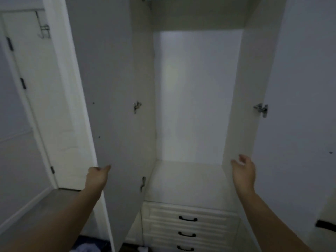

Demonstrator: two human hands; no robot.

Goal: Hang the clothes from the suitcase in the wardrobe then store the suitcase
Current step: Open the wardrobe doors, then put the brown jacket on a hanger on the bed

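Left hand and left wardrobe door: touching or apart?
Touching. The head view shows the left hand at the left door's edge, thumb on its face.

So there's a white wooden wardrobe shelf (187,180) sitting between both hands, bare on top, three white drawers with black handles (188,218) stacked below it. Blue-and-white fabric (85,248) lies on the floor beneath the left arm.

One wardrobe (198,99), two open doors (112,88), three drawers (189,218) showing, perhaps more below the frame; two hands (96,177).
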